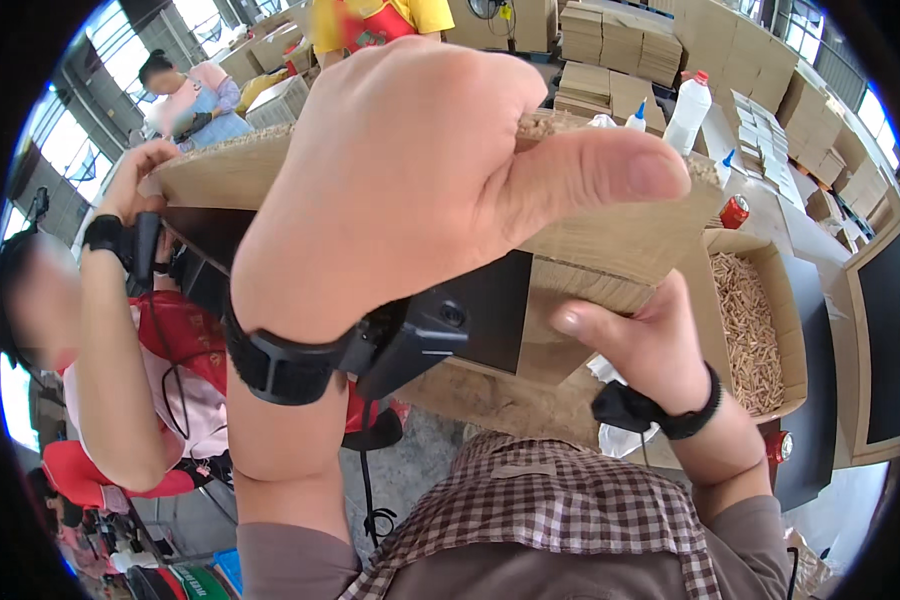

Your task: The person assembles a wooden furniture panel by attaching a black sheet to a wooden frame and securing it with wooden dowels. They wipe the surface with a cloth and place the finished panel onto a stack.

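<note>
A wood-grain board assembly (620,235) with rough chipboard edges and a dark inner face spans the middle of the view. Very near the camera, my left hand (400,180) covers its middle. The bent fingers curl over the far edge and are mostly hidden, while the thumb lies along the near face. Lower right, my right hand (650,335) grips the assembly's right end, its thumb on the near side and its fingers behind. Black straps with small devices circle both wrists. At the left end, a co-worker's hand (135,180) touches the same assembly.
To the right stands a cardboard box (795,350) of wooden dowels (745,330). Beyond the boards are a clear bottle (688,112) with a red cap, a blue-tipped glue bottle (637,117) and a red can (734,211). Stacked boards (620,40) fill the back. A seated co-worker (120,370) is close on the left.
</note>
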`<state>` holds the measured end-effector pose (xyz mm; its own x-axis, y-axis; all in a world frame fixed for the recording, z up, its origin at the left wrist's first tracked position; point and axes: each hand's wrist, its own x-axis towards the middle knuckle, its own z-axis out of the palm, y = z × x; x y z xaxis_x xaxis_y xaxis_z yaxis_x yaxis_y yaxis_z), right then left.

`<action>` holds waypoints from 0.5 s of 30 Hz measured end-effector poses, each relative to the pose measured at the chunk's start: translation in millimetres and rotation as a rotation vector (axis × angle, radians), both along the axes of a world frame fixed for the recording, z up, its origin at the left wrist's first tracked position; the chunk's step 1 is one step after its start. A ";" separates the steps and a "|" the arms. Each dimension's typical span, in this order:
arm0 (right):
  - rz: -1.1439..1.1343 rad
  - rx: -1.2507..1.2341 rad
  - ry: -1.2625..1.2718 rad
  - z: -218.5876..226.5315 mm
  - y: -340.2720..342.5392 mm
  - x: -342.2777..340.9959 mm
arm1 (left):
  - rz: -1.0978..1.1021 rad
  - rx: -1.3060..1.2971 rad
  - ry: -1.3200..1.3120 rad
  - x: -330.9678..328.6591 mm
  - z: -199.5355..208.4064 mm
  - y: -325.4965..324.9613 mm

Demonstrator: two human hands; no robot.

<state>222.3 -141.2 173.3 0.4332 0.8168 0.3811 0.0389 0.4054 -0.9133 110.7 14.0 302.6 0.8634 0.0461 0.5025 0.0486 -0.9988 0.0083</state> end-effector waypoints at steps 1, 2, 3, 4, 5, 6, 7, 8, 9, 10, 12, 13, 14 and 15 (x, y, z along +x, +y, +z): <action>-0.003 -0.043 0.022 -3.2 4.4 -2.3 | -0.008 -0.006 0.004 1.1 0.1 1.0; -0.030 -0.042 0.031 -3.4 5.8 -4.5 | -0.017 -0.014 0.011 2.3 -0.5 1.0; -0.058 -0.041 0.039 -3.2 6.0 -7.0 | -0.038 -0.067 0.010 3.5 -2.1 1.4; -0.083 -0.039 0.046 -2.6 7.4 -8.6 | -0.045 -0.093 0.007 3.9 -3.1 2.3; -0.082 -0.033 0.011 -3.8 7.2 -6.9 | -0.053 -0.117 0.000 4.5 -3.4 2.8; -0.073 -0.015 0.028 -4.3 8.4 -6.3 | -0.049 -0.113 -0.007 4.6 -4.2 1.8; -0.070 0.000 0.045 -4.9 9.5 -5.5 | -0.051 -0.095 -0.029 5.5 -6.1 1.8; -0.068 0.015 0.062 -5.0 10.7 -4.9 | -0.051 -0.077 -0.050 6.2 -8.1 1.6; -0.074 0.019 0.066 -4.7 12.1 -4.8 | -0.051 -0.042 -0.086 7.0 -10.7 1.4; -0.078 0.022 0.069 -4.1 12.8 -5.0 | -0.061 -0.007 -0.127 8.6 -13.5 2.1; -0.065 0.013 0.041 -4.1 13.3 -3.3 | -0.073 0.062 -0.212 10.7 -18.8 5.2; -0.057 0.006 0.012 -5.8 12.7 -1.1 | -0.073 0.066 -0.228 11.4 -19.9 4.3; -0.050 -0.001 -0.018 -7.3 11.8 1.0 | -0.068 0.072 -0.237 11.8 -21.3 3.4; -0.024 -0.009 -0.019 -8.1 11.1 2.7 | -0.063 0.077 -0.248 12.8 -22.7 3.3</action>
<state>225.0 -130.1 165.3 0.4452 0.8096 0.3825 0.0662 0.3962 -0.9158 123.6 17.3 279.8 0.7137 -0.0504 0.6987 -0.0078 -0.9979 -0.0640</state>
